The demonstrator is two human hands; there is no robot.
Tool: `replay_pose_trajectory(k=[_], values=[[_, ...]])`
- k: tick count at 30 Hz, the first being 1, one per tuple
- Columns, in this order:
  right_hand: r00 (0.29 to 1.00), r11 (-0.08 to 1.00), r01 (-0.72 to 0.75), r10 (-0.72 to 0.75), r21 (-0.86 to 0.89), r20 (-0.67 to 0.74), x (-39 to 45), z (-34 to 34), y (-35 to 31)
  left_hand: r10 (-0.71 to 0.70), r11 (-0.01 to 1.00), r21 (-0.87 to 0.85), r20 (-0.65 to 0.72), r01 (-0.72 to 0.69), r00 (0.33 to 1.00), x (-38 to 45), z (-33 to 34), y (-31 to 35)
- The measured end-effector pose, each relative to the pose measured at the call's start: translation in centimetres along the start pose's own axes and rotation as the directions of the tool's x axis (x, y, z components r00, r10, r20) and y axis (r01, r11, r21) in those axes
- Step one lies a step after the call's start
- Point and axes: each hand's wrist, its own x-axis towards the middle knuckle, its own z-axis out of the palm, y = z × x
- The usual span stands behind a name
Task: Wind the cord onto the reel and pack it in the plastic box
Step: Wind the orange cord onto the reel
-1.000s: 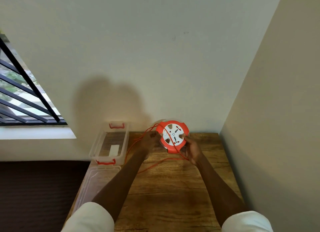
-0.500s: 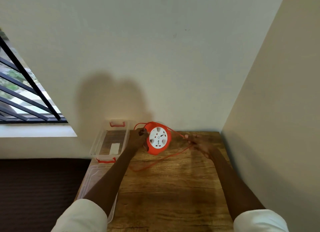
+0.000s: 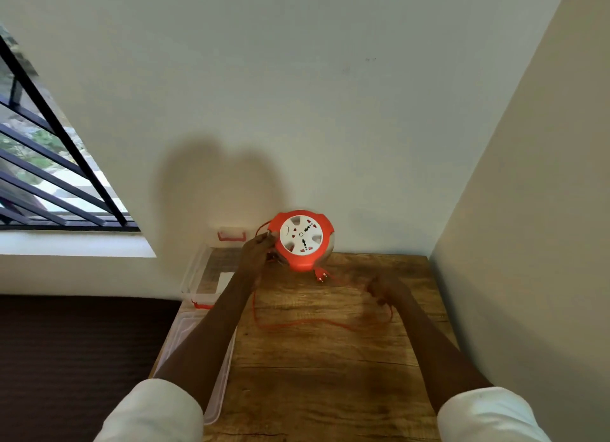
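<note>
Between hands: reel (image 3: pixel 301 240) in left hand (image 3: pixel 256 253); cord (image 3: pixel 297 325) seemingly in right hand (image 3: pixel 384 289).

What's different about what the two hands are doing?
The left hand is raised at the back of the table, holding the orange reel up on its edge; the right hand is lower, nearer the person, pinching the loose orange cord. The left hand is beside the plastic box; the right hand is far from it. Both grip something orange.

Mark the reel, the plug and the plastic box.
reel (image 3: pixel 301 234), head view, on its white socket face.
plug (image 3: pixel 321 275), head view, on its orange body.
plastic box (image 3: pixel 194 270), head view, on its clear left wall.
</note>
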Motion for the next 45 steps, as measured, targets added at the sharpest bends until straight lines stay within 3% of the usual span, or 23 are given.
replay_pose_trajectory(k=[2, 4, 7, 9, 11, 14, 16, 24, 31, 32, 34, 35, 37, 39, 41, 45], values=[[0.982, 0.977, -0.044, 0.081, -0.21, 0.17, -0.5, -0.1, -0.6, 0.011, 1.0, -0.024, -0.033, -0.012, 0.999, 0.4, 0.5, 0.7], [0.962, 0.957, -0.065, 0.135, -0.282, 0.237, -0.8, -0.6, -1.1, -0.001, 0.999, -0.051, -0.056, -0.002, 0.998, 0.6, 0.9, 1.4], [0.998, 0.959, 0.046, -0.033, -0.279, 0.053, -1.7, -2.2, -2.2, -0.01, 0.998, -0.068, -0.051, 0.006, 0.999, 1.0, 1.1, 1.9], [0.981, 0.977, 0.183, -0.189, -0.111, -0.043, -2.0, -3.0, -3.3, -0.018, 0.998, -0.059, -0.038, 0.015, 0.999, 1.2, 1.3, 1.8], [0.956, 0.937, 0.288, -0.268, 0.198, -0.12, -2.5, -3.5, -4.8, -0.032, 0.999, -0.031, -0.035, 0.031, 0.999, 1.4, 1.5, 1.4], [0.954, 0.728, 0.298, -0.238, 0.617, -0.181, -3.0, -4.0, -7.0, -0.032, 0.999, 0.006, -0.003, 0.032, 0.999, 1.6, 2.0, 0.5], [0.959, 0.611, 0.267, -0.246, 0.745, -0.141, -3.1, -4.2, -8.1, -0.032, 0.999, 0.027, 0.031, 0.031, 0.999, 1.0, 2.6, 0.5], [0.955, 0.443, 0.281, -0.216, 0.851, -0.203, -2.9, -4.3, -8.6, -0.093, 0.987, -0.117, 0.13, 0.109, 0.987, -1.3, 4.5, -0.2], [0.932, 0.438, 0.345, -0.266, 0.83, -0.247, -3.7, -4.9, -7.4, -0.164, 0.96, -0.195, 0.197, 0.202, 0.967, -1.1, 5.0, -0.7], [0.921, 0.462, 0.376, -0.28, 0.803, -0.27, -3.8, -5.0, -7.4, -0.167, 0.961, -0.188, 0.193, 0.203, 0.967, -1.0, 5.1, -0.5], [0.872, 0.639, 0.488, -0.319, 0.595, -0.372, -3.6, -4.9, -7.0, -0.161, 0.971, -0.15, 0.18, 0.189, 0.97, -1.0, 5.4, -0.2], [0.822, 0.765, 0.534, -0.369, 0.36, -0.434, -3.3, -4.8, -6.9, -0.152, 0.977, -0.121, 0.167, 0.173, 0.974, -1.1, 5.5, -0.2], [0.711, 0.838, 0.534, -0.519, -0.115, -0.475, -3.4, -4.9, -6.7, -0.13, 0.987, -0.077, 0.146, 0.142, 0.981, -1.0, 5.8, -0.2], [0.661, 0.746, 0.535, -0.662, -0.396, -0.354, -4.2, -5.0, -6.7, -0.11, 0.993, -0.034, 0.137, 0.115, 0.985, -0.9, 5.9, -0.1], [0.568, 0.537, 0.552, -0.802, -0.638, -0.184, -4.1, -4.8, -6.2, -0.089, 0.996, 0.039, 0.144, 0.084, 0.986, -0.6, 5.8, 0.3], [0.539, 0.314, 0.53, -0.842, -0.788, 0.027, -4.9, -5.1, -6.6, -0.112, 0.98, 0.185, 0.2, 0.075, 0.973, -0.1, 5.7, 1.0]])
